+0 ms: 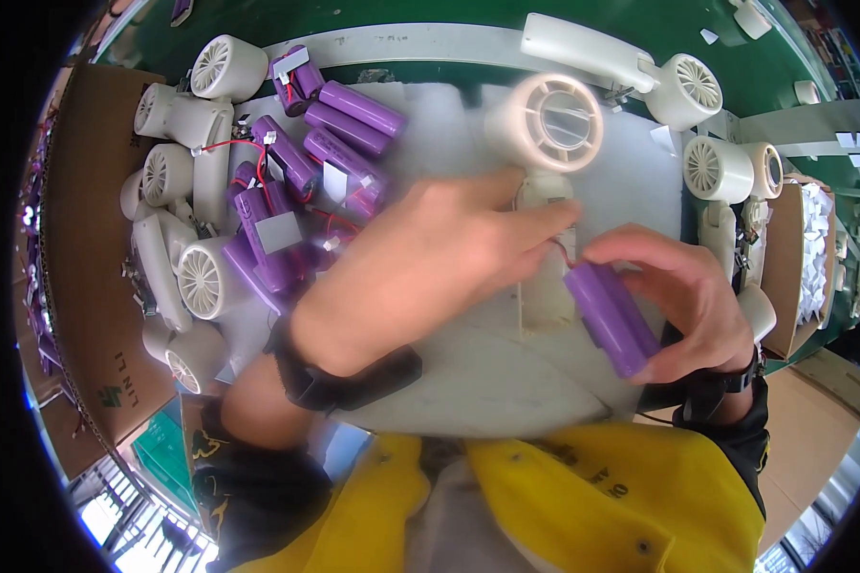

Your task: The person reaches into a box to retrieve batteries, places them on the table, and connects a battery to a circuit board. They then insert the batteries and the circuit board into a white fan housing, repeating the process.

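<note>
My left hand (430, 263) grips the handle of a cream hand-held fan housing (548, 129) that lies on the white work surface (487, 372), its round open head pointing away from me. My right hand (683, 296) holds a purple cylindrical battery (610, 317) beside the handle. A thin red wire runs from the battery's top end toward the handle, between the fingertips of both hands. The handle's lower part shows pale between my hands; the rest is hidden under my left hand.
A pile of purple batteries (330, 153) with red wires lies at the back left. Several cream fan housings (186, 277) are heaped on the left; more fans (717, 167) stand on the right. Cardboard boxes (91, 277) flank both sides. A green bench top (468, 14) runs behind.
</note>
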Demonstrator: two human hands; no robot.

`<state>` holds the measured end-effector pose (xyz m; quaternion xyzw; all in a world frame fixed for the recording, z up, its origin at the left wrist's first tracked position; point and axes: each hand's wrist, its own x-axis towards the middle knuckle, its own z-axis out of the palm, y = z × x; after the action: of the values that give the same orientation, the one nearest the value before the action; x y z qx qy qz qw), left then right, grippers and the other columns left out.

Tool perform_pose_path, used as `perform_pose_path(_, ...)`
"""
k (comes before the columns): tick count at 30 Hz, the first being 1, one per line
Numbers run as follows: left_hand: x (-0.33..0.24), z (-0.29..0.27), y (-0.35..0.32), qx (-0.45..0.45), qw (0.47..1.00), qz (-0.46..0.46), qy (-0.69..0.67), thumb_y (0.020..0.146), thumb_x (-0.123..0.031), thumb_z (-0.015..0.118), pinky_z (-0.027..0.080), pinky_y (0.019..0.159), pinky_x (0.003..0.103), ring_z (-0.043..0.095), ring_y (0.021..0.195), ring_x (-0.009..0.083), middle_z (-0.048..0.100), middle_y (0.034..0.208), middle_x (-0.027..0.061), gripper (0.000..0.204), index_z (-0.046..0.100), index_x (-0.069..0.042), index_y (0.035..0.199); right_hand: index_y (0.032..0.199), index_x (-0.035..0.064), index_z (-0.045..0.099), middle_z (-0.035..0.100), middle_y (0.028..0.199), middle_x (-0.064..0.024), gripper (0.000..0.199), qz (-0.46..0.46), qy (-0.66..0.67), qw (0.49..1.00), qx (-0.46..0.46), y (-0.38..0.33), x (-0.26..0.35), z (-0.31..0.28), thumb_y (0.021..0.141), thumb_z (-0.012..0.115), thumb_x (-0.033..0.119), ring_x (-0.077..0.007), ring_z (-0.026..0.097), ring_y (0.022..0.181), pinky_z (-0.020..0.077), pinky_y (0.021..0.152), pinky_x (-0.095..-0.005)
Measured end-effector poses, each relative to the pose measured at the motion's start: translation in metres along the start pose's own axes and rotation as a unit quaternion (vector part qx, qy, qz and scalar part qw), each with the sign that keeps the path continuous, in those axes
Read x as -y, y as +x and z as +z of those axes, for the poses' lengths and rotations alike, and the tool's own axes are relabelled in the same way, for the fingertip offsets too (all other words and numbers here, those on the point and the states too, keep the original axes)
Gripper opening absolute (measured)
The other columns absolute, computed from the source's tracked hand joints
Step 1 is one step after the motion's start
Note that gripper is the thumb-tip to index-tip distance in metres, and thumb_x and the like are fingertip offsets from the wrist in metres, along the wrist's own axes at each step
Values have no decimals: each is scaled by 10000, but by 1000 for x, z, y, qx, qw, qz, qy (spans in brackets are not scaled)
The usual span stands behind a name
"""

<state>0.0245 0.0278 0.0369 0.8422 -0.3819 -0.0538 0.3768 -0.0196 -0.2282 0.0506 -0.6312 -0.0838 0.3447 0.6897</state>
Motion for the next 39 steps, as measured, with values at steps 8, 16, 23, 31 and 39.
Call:
perform_pose_path(8, 6, 2, 0, -1, 1000, 18, 11, 770, -12, 720, 543, 633, 402, 666, 759, 370, 658, 962, 195, 410, 690, -65, 1175, 1301, 19, 544, 589, 1243, -97, 826, -83, -229, 969, -33, 9, -14, 18, 559, 897, 98, -235, 587, 1054, 485, 903, -351)
perform_pose_path(16, 8, 4, 2, -12, 999, 41, -17, 781, 6, 706, 543, 639, 407, 664, 784, 397, 660, 1004, 228, 384, 687, -43, 1162, 1280, 16, 560, 588, 1234, -151, 768, -207, -402, 885, -108, 11, -21, 31, 591, 894, 70, -311, 596, 1028, 523, 875, -392)
perform_pose_path(23, 6, 2, 3, -4, 999, 22, -38, 780, 33, 692, 541, 640, 413, 659, 794, 415, 656, 1016, 247, 392, 688, -50, 1163, 1215, -12, 622, 559, 1278, -181, 686, -236, -439, 858, -126, 8, -19, 36, 583, 883, 41, -322, 603, 1045, 552, 863, -374)
perform_pose_path(31, 8, 0, 3, 17, 999, 27, -23, 763, 65, 670, 560, 670, 403, 668, 821, 419, 658, 1062, 264, 450, 680, -64, 1194, 1140, -26, 658, 560, 1287, -206, 588, -230, -474, 841, -123, 5, -12, 36, 594, 870, 14, -323, 636, 994, 584, 787, -357)
perform_pose_path(39, 11, 7, -2, -28, 998, 33, -43, 782, 50, 667, 564, 691, 404, 668, 846, 424, 658, 1073, 275, 426, 686, -70, 1191, 1040, -26, 656, 565, 1299, -243, 487, -242, -515, 811, -133, 4, -15, 39, 605, 871, 17, -336, 652, 938, 592, 749, -356)
